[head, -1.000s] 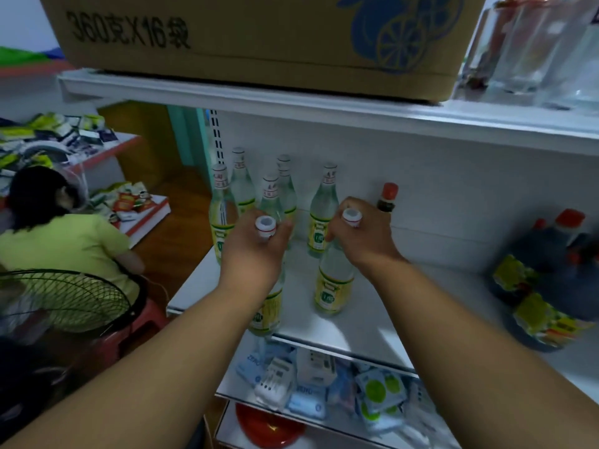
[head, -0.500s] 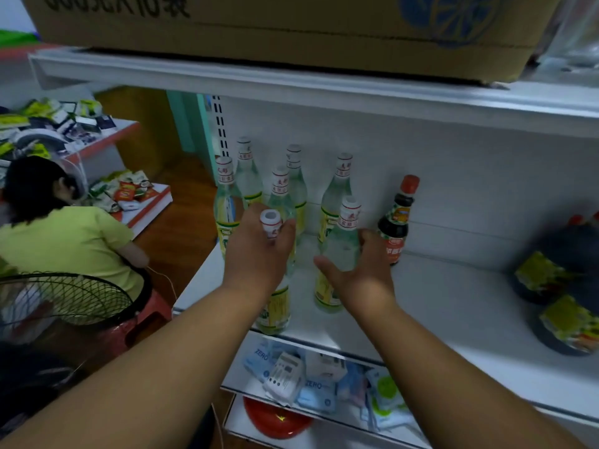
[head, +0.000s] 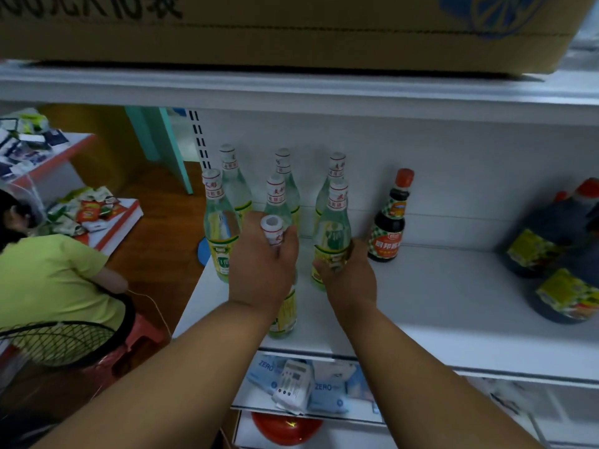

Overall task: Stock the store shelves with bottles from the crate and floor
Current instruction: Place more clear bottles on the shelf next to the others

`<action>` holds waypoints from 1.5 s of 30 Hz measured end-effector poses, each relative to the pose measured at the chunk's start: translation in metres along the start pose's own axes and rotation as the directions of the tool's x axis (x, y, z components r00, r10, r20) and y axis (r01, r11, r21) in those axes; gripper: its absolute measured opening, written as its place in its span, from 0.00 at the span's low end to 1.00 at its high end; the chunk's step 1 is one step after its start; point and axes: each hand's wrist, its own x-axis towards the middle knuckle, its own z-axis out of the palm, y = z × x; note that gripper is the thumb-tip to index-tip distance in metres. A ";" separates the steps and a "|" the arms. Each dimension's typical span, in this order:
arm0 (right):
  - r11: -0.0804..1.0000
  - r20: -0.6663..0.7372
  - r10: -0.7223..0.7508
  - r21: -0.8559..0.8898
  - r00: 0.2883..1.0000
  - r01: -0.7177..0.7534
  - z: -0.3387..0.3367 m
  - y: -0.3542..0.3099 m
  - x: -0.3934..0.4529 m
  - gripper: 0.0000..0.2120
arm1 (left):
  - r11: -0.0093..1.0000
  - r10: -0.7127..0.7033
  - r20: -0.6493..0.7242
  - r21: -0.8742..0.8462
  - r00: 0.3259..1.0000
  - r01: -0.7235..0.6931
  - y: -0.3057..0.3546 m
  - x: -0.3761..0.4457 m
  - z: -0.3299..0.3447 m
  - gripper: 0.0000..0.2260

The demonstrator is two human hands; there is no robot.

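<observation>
Several clear glass bottles with white caps and yellow-green labels stand on the white shelf [head: 437, 319]. My left hand [head: 262, 267] grips the neck of a front bottle [head: 285, 315] that stands near the shelf's front edge; its white cap shows above my fingers. My right hand [head: 348, 273] holds the body of another clear bottle [head: 334, 228] standing further back, fingers wrapped round its label. Behind them stand more clear bottles [head: 217, 222] in two rows.
A small dark soy sauce bottle [head: 389, 222] stands right of my right hand. Large dark jugs [head: 564, 254] lie at the far right. A cardboard box [head: 291, 27] sits on the shelf above. A person in a green shirt [head: 48, 280] sits at left by a fan [head: 58, 345].
My right hand slid from the bottle's cap down to its body and pushed it back toward the rows. My left hand kept its grip on the front bottle's neck.
</observation>
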 end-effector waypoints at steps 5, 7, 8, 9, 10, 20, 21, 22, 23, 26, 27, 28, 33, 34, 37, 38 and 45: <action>1.000 -0.057 -0.028 -0.015 0.998 0.027 0.010 0.004 -0.008 0.25 | 0.999 0.023 0.017 -0.026 1.000 -0.023 -0.003 -0.001 -0.002 0.11; 0.999 -0.061 -0.049 -0.021 0.997 0.048 0.010 0.002 -0.009 0.24 | 0.999 0.036 0.025 -0.041 0.999 -0.035 -0.003 0.000 -0.002 0.11; 0.998 -0.060 -0.054 -0.028 0.997 0.053 0.010 0.000 -0.010 0.24 | 0.998 0.040 0.028 -0.044 0.999 -0.039 -0.004 0.000 -0.002 0.11; 0.998 -0.060 -0.056 -0.037 0.997 0.054 0.009 0.000 -0.011 0.24 | 0.998 0.042 0.029 -0.045 0.999 -0.041 -0.004 0.000 -0.002 0.11; 0.997 -0.061 -0.057 -0.050 0.997 0.054 0.009 -0.001 -0.012 0.24 | 0.998 0.043 0.028 -0.045 0.999 -0.041 -0.005 0.000 -0.002 0.12; 0.997 -0.113 0.010 -0.081 0.994 -0.019 0.013 0.002 -0.008 0.24 | 0.998 0.045 0.007 -0.040 0.999 -0.045 -0.005 0.001 -0.001 0.11; 0.997 -0.123 0.010 -0.080 0.992 -0.020 0.014 0.001 -0.008 0.24 | 0.998 0.045 0.005 -0.041 0.999 -0.044 -0.005 0.002 -0.001 0.11; 0.996 -0.130 0.009 -0.082 0.992 -0.019 0.015 0.001 -0.009 0.24 | 0.998 0.042 0.004 -0.043 0.999 -0.042 -0.005 0.001 -0.002 0.11; 0.996 -0.134 0.005 -0.084 0.991 -0.017 0.016 0.001 -0.010 0.25 | 0.998 0.039 0.002 -0.044 0.999 -0.039 -0.004 0.001 -0.002 0.11; 0.996 -0.137 0.005 -0.089 0.991 -0.018 0.016 0.000 -0.010 0.25 | 0.998 0.036 0.005 -0.049 0.999 -0.036 -0.004 0.001 -0.002 0.12; 0.996 -0.141 0.006 -0.091 0.990 -0.019 0.017 0.000 -0.010 0.26 | 0.998 0.038 0.011 -0.054 0.999 -0.037 -0.004 0.002 -0.002 0.12; 0.996 -0.145 0.006 -0.091 0.989 -0.020 0.017 -0.001 -0.011 0.26 | 0.998 0.039 0.018 -0.058 0.999 -0.038 -0.004 0.002 -0.001 0.12; 0.993 -0.122 0.033 -0.110 0.992 -0.047 0.015 -0.005 -0.010 0.27 | 0.998 0.019 0.054 -0.063 0.998 -0.015 -0.001 0.002 -0.004 0.13; 0.992 -0.110 0.045 -0.115 0.993 -0.057 0.014 -0.006 -0.011 0.28 | 0.998 0.012 0.075 -0.059 0.997 -0.008 0.000 0.003 -0.006 0.13; 0.981 -0.155 0.106 -0.143 0.982 -0.129 0.012 -0.008 -0.026 0.32 | 0.996 -0.007 0.186 -0.082 0.982 0.023 0.000 0.003 -0.016 0.11; 0.981 -0.186 0.098 -0.147 0.978 -0.126 0.013 -0.007 -0.036 0.27 | 0.994 -0.031 0.235 -0.092 0.972 0.054 -0.002 0.000 -0.021 0.10; 0.996 0.071 0.009 0.089 0.997 -0.015 0.033 -0.017 -0.099 0.12 | 0.879 -0.348 0.341 -0.205 0.873 0.430 -0.039 -0.064 -0.044 0.12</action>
